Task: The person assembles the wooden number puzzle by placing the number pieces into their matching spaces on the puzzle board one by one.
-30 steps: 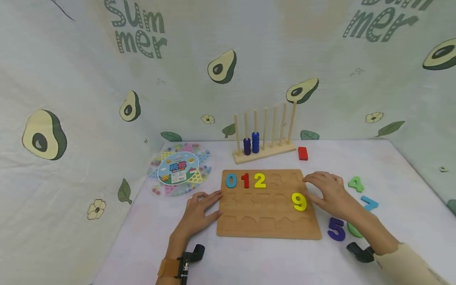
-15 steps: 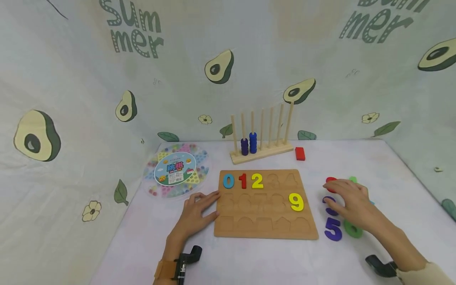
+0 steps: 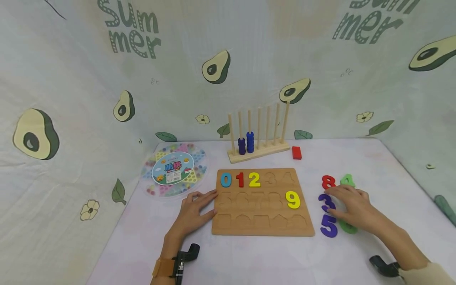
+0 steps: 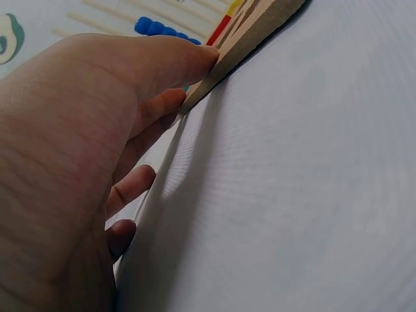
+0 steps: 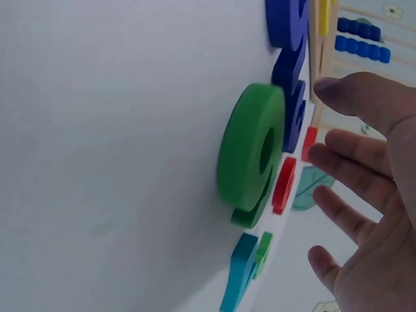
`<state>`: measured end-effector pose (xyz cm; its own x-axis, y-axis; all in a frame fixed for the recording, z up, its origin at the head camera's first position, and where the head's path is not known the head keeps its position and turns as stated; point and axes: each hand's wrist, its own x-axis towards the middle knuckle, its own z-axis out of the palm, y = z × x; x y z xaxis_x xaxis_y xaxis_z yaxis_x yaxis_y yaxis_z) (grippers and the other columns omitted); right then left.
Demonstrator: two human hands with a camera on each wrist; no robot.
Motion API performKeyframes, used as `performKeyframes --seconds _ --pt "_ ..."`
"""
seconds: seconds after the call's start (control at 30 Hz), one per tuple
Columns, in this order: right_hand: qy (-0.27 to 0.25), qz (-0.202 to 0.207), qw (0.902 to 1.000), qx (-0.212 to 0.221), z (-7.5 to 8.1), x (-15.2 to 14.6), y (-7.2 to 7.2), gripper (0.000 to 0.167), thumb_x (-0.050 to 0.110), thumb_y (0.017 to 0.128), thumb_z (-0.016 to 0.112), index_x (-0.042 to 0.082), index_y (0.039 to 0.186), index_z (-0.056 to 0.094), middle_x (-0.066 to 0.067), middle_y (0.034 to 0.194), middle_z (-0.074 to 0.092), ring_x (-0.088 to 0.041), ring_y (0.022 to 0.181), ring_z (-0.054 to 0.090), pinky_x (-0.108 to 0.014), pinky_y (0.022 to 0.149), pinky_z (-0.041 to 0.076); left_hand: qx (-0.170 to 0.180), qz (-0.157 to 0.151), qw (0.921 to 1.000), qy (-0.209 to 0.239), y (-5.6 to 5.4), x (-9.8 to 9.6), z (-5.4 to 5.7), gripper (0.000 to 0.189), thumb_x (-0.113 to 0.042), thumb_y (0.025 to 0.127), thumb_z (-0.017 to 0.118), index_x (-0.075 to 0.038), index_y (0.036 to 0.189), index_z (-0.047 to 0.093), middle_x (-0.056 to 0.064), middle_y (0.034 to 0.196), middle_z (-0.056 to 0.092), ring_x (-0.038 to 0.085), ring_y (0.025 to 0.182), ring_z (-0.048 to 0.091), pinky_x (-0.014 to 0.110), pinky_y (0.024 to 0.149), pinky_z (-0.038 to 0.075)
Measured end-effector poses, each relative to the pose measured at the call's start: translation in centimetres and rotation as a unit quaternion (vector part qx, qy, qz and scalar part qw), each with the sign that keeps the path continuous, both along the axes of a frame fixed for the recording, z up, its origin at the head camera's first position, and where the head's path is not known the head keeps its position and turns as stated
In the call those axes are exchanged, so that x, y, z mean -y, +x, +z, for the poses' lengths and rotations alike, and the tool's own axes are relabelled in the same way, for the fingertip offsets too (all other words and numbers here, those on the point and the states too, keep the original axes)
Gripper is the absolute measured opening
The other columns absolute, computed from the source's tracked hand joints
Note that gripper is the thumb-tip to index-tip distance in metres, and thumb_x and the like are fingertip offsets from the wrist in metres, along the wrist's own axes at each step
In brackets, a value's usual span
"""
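My left hand (image 3: 194, 211) rests against the left edge of a wooden number board (image 3: 228, 232); in the left wrist view its thumb (image 4: 201, 58) touches the board's side. A blue 0 (image 3: 226, 180), a red 1 (image 3: 240, 179), a yellow 2 (image 3: 254, 180) and a yellow 9 (image 3: 293, 200) lie on the board. Over the loose numbers at the right is my right hand (image 3: 356, 208), fingers spread, holding nothing. Its fingertips are right by a purple 3 (image 3: 328, 204). Around it lie a red 8 (image 3: 328, 182), green 4 (image 3: 347, 179), purple 5 (image 3: 329, 226) and green 6 (image 5: 240, 149).
Behind the board stands a wooden peg rack (image 3: 258, 151) with blue beads on two pegs. A red block (image 3: 296, 152) lies beside it. To the left is a round Chinese checkers set (image 3: 173, 168). A blue 7 (image 5: 240, 266) shows in the right wrist view.
My right hand has moved from the board's right edge over to the loose numbers, then lowered slightly toward the purple 3. My left hand has stayed at the board's left edge.
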<state>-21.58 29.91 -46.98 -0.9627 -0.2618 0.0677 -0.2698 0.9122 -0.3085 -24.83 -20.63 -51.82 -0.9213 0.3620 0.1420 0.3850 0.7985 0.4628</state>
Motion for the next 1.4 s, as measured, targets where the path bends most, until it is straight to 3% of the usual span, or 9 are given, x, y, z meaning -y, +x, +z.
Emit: performKeyframes --seconds 0.3,0.77,1.2,1.4 --pt "-0.009 0.021 0.9996 0.015 -0.7 -0.8 -0.1 0.058 0.018 0.078 0.083 0.006 0.131 0.062 -0.021 0.131 0.06 -0.049 0.128 0.033 -0.072 0.093 0.018 -0.006 -0.002 1.0 -0.004 0.2 0.1 0.2 0.058 -0.05 0.093 0.064 -0.033 0.147 0.052 -0.02 0.152 0.044 0.022 0.126 0.038 0.048 0.095 0.029" --pt "-0.005 0.03 0.9995 -0.004 -0.9 -0.7 -0.8 0.056 0.025 0.074 0.088 0.008 0.123 0.067 -0.016 0.125 0.066 -0.046 0.126 0.037 -0.071 0.094 0.017 -0.02 -0.001 0.9998 0.003 0.1 0.0 -0.1 0.057 -0.048 0.093 0.064 -0.032 0.147 0.053 -0.017 0.151 0.046 0.022 0.125 0.038 0.047 0.094 0.029" --pt "-0.03 0.026 0.9976 -0.057 1.1 1.1 -1.6 0.055 0.023 0.075 0.088 0.006 0.123 0.067 -0.018 0.121 0.065 -0.045 0.123 0.038 -0.068 0.094 0.019 -0.009 -0.001 0.9998 -0.017 0.0 -0.1 -0.2 0.058 -0.054 0.094 0.061 -0.036 0.148 0.05 -0.022 0.152 0.042 0.02 0.125 0.038 0.045 0.094 0.03" --pt "-0.036 0.036 0.9964 -0.068 2.2 2.7 -2.6 0.053 0.022 0.076 0.087 0.005 0.122 0.067 -0.02 0.122 0.063 -0.045 0.125 0.038 -0.068 0.096 0.019 -0.025 -0.003 0.9997 -0.006 0.2 -0.2 -0.3 0.057 -0.05 0.093 0.063 -0.033 0.147 0.053 -0.019 0.15 0.046 0.021 0.124 0.039 0.046 0.093 0.031"
